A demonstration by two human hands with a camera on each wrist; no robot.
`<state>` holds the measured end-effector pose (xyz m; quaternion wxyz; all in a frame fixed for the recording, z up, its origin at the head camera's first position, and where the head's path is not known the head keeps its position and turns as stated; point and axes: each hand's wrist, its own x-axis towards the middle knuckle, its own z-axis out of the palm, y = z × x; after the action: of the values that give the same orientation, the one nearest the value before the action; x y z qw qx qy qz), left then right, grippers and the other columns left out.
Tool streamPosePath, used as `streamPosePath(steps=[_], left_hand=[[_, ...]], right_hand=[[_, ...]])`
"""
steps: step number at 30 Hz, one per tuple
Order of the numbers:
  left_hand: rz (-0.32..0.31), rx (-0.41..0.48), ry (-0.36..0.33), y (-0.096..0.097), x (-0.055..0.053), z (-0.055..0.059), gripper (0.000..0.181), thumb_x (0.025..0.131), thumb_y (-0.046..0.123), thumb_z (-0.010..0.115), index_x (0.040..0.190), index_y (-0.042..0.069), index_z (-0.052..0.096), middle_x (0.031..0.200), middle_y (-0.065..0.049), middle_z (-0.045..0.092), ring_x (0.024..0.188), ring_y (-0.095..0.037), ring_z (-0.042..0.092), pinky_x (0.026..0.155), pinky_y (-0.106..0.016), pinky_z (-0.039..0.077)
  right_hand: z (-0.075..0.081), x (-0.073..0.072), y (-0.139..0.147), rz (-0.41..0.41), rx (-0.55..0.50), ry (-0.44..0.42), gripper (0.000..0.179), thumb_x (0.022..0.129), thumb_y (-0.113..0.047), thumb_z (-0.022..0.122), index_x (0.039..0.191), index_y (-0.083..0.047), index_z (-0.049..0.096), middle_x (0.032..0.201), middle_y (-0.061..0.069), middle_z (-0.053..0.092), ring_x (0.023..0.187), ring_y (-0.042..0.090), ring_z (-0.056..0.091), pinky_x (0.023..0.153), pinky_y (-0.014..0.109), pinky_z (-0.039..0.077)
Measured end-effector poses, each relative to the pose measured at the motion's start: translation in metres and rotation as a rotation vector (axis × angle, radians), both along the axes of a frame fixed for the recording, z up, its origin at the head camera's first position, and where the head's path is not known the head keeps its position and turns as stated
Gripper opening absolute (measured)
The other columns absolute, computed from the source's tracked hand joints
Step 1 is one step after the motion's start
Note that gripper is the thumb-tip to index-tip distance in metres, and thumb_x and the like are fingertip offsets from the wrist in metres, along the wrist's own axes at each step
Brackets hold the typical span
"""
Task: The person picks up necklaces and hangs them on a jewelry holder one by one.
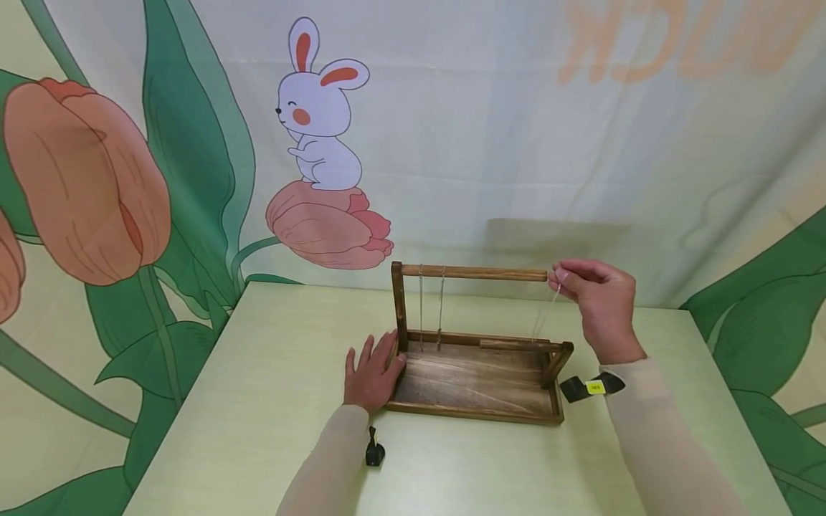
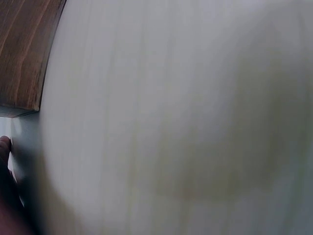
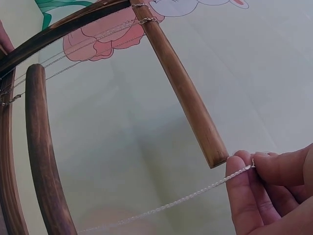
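Observation:
A brown wooden jewelry stand with a tray base [image 1: 464, 387] sits on the table, its upper rod [image 1: 484, 273] running rightward from a tall left post. Over the left part of that rod hang two thin chain necklaces [image 1: 442, 304]. My left hand [image 1: 374, 376] rests at the tray's left end, fingers spread and thumb over the edge. At the rod's free right end, my right hand [image 1: 603, 297] pinches a silver chain necklace [image 3: 190, 197] between thumb and fingertips. Its strands drop below the hand toward the lower rod [image 1: 516, 345].
The pale table [image 1: 258, 387] reaches back to a printed cloth [image 1: 452, 143] with tulips and a rabbit. A shorter post [image 1: 555, 367] at the tray's right carries the lower rod. Dark straps with small devices are on both wrists.

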<state>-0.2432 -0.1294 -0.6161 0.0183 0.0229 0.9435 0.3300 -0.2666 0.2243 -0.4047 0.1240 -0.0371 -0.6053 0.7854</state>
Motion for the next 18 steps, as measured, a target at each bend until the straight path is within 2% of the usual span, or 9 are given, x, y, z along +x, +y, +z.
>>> streamPosePath(steps=[11,18], left_hand=[[0.0,-0.019,0.004,-0.0013,0.0006,-0.0011,0.06,0.109,0.049,0.044,0.165,0.033,0.031,0.171,-0.001,0.035,0.163,-0.033,0.019,0.13,-0.064,0.001],[-0.002,-0.015,0.0,-0.001,0.0014,0.0022,0.061,0.109,0.05,0.044,0.165,0.032,0.03,0.171,-0.001,0.035,0.164,-0.032,0.019,0.13,-0.063,0.001]], right_hand=[[0.0022,-0.004,-0.0043,0.046,-0.002,-0.042,0.019,0.09,0.011,0.072,0.092,-0.006,0.08,0.087,0.003,0.08,0.077,0.014,0.081,0.078,0.029,0.064],[0.0068,-0.0061,-0.0093,0.063,0.011,-0.065,0.021,0.09,0.012,0.072,0.091,-0.008,0.08,0.086,0.002,0.08,0.078,0.013,0.08,0.079,0.027,0.064]])
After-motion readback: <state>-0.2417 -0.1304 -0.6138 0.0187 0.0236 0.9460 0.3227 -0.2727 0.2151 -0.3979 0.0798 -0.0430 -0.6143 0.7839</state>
